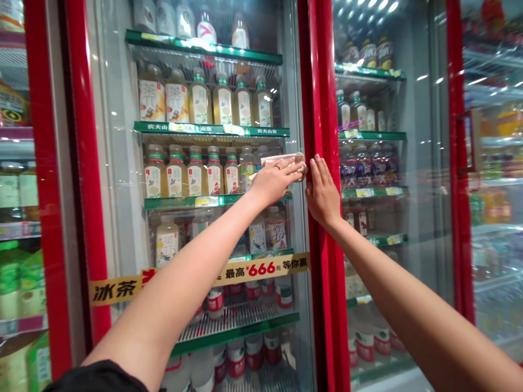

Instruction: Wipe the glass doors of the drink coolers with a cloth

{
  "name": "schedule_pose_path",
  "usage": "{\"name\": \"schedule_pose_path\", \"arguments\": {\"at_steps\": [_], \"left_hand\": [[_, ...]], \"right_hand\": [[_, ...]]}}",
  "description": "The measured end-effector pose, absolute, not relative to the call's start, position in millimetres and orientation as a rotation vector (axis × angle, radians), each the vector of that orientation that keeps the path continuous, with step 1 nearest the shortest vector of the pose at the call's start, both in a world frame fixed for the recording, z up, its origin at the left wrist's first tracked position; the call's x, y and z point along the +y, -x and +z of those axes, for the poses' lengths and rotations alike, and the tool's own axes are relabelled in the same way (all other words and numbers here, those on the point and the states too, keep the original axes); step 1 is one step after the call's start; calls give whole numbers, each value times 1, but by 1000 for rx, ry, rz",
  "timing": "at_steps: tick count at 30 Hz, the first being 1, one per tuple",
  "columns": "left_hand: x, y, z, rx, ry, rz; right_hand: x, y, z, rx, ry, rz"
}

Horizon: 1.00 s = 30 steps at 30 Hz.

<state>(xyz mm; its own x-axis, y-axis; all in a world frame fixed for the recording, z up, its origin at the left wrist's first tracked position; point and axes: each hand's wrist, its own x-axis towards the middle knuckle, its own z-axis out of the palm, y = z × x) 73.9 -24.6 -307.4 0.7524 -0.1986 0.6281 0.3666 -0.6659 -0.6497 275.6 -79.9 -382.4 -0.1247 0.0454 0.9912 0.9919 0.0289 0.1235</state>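
My left hand (274, 179) presses a pale folded cloth (270, 160) flat against the glass of a drinks cooler door, close to the door's right edge. Its fingers lie stretched over the cloth, and a ring shows on one of them. Just to the right, my right hand (322, 191) rests on the red door frame (319, 87) with fingers extended upward and nothing held. Behind the glass stand rows of bottled drinks (195, 171) on shelves with green front strips (212, 130). My left forearm hides part of the lower shelves.
A yellow banner strip (261, 270) with printed characters runs across the left door below my hands. To the right, another glass door shows more bottles (370, 160); a handle (474, 140) sits on the red frame farther right. Green packages (32, 277) stand at far left.
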Motion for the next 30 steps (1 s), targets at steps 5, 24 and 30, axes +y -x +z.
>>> {"name": "schedule_pose_path", "arguments": {"at_steps": [5, 24, 30], "left_hand": [[-15, -55, -285, -96, 2139, -875], [-22, -26, -281, -367, 2048, -929], [-21, -50, -301, -334, 2026, -1001]], "right_hand": [[-80, -277, -384, -1351, 1130, -1289], [-82, -270, -387, -1379, 1062, -1431], [-87, -263, -387, -1523, 1103, -1524]]}}
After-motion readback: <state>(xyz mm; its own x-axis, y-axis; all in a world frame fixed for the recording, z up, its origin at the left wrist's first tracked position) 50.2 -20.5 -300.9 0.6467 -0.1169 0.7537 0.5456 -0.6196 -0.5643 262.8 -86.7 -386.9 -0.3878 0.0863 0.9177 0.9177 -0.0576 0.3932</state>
